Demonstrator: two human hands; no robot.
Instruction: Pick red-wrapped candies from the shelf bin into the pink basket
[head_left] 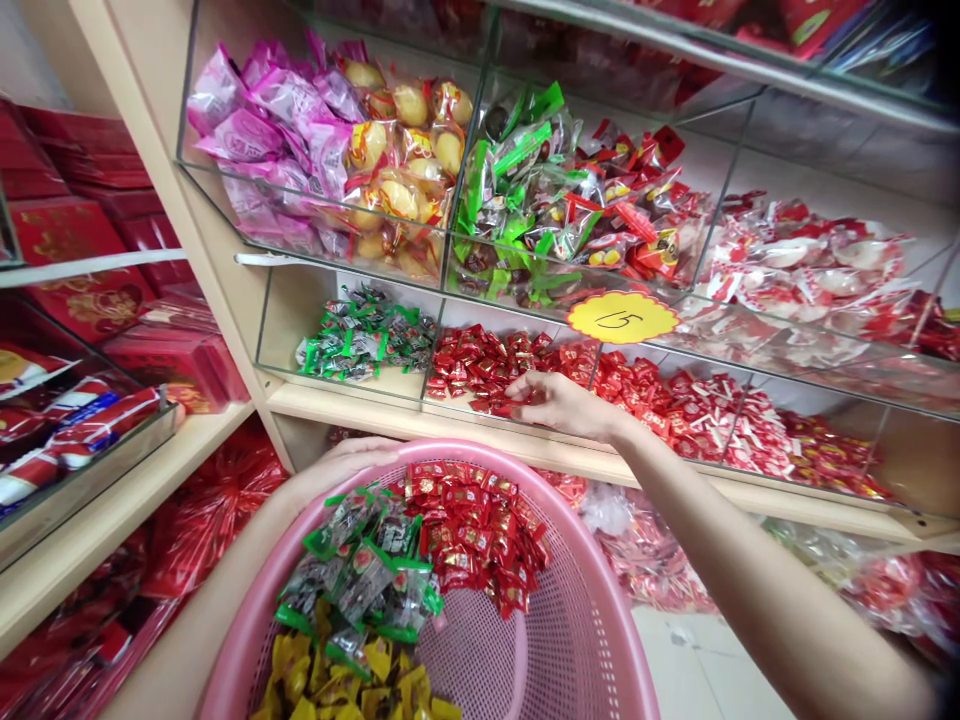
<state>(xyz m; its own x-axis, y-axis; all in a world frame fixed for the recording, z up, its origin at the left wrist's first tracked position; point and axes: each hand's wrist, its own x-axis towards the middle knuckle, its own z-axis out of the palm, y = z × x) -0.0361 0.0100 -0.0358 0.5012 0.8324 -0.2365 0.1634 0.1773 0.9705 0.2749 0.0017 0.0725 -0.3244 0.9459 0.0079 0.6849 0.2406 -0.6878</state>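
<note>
1. My left hand [337, 468] lies over the upper-left rim of the large round pink plastic basket [577, 620], seemingly to steady it. Its fingers rest nearly flat; I can't tell whether the thumb clamps the rim.
2. Within the basket's left half, twisted yellow wrapped candies [375, 662] lie lowest in my view, with crinkly clear packets with green ends [367, 580] just above them. The perforated wall and floor show bare at right.
3. At the lower shelf's left end, a clear-walled compartment carries small green-and-clear wrapped candies [367, 335]; the dividers presumably keep kinds apart.
4. Glossy red foil-wrapped candies [476, 525] bank against the basket's upper-right wall, apparently grouped by kind. Similar small red wrapped candies [480, 360] fill the next shelf compartment.
5. My right hand [566, 405] reaches over that compartment's front edge, fingers bent among the red pieces. I can't tell whether this grip pinches one.
6. A scalloped yellow tag [622, 317] marks the upper shelf's front edge, placed for easy reading, I judge.
</note>
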